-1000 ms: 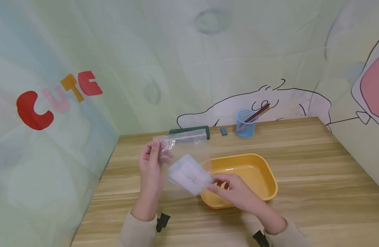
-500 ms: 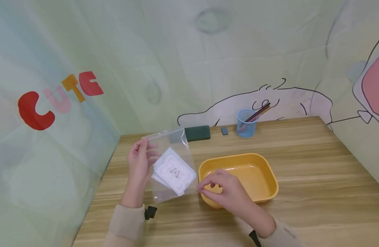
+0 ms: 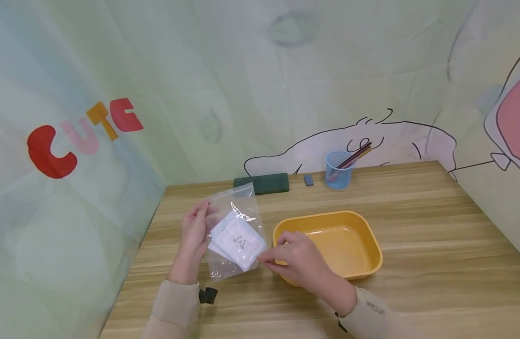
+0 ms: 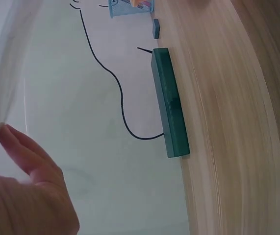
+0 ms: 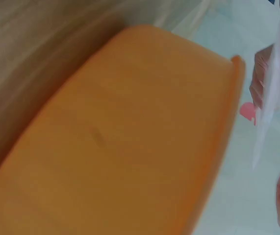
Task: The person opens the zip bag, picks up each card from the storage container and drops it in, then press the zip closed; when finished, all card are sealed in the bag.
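A clear zip-lock bag [image 3: 239, 202] hangs tilted above the left half of the table. Inside it lie several white cards [image 3: 239, 240], the front one printed with a dark butterfly. My left hand [image 3: 194, 230] pinches the bag's left edge; the left wrist view shows its thumb [image 4: 24, 152] against the pale plastic. At the lower right edge of the bag, my right hand [image 3: 300, 256] has its thumb and index finger drawn together, pinching the edge beside the cards. The right wrist view shows the bag [image 5: 266, 117] edge-on, with the fingers partly cut off.
A yellow-orange basin [image 3: 345, 245] stands under and beside my right hand. Along the back lie a dark green case [image 3: 270, 183] and a small blue eraser [image 3: 308, 180]. A blue cup [image 3: 338, 172] holding pencils stands to their right, before the printed curtain.
Both hands and the bag have shifted left over the second. The bag has turned, so its butterfly card now shows clearly. Lately its top has dropped, and my right fingertips have come in to its edge.
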`<control>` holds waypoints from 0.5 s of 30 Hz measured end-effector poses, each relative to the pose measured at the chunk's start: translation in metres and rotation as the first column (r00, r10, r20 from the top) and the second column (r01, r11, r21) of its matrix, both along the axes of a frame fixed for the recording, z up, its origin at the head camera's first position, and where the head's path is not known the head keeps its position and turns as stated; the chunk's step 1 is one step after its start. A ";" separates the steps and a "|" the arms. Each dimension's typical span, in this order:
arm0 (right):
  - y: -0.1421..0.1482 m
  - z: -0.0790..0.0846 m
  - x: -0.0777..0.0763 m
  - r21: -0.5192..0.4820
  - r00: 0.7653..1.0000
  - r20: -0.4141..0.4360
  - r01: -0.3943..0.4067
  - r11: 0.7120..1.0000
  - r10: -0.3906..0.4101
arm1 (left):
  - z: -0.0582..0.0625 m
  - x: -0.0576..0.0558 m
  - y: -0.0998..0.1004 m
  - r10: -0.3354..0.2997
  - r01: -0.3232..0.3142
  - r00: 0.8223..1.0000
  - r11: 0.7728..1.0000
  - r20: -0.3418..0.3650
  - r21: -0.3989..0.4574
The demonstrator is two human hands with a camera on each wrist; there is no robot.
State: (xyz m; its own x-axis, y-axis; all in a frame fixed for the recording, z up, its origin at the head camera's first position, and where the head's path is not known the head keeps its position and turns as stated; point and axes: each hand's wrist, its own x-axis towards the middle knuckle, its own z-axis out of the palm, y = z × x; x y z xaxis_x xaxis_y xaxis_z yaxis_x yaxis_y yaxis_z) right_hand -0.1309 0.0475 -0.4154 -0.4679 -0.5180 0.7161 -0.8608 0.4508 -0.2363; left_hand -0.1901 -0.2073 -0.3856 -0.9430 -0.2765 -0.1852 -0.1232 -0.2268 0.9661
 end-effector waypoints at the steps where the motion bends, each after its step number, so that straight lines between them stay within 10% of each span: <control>1: -0.001 -0.001 0.000 -0.008 1.000 -0.021 -0.003 1.000 0.003 | 0.000 0.000 0.000 -0.004 0.004 1.000 1.000 0.019 -0.007; 15: -0.002 -0.001 0.001 -0.016 0.994 -0.107 -0.004 1.000 0.002 | 0.004 0.000 -0.006 -0.070 0.055 0.986 0.994 0.152 0.096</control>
State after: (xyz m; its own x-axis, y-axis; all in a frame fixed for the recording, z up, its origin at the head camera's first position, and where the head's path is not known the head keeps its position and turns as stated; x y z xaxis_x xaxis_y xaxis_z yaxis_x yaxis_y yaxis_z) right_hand -0.1300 0.0460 -0.4167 -0.3867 -0.5075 0.7700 -0.8828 0.4451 -0.1501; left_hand -0.1903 -0.2134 -0.3813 -0.9157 -0.1933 -0.3523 -0.2866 -0.3005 0.9097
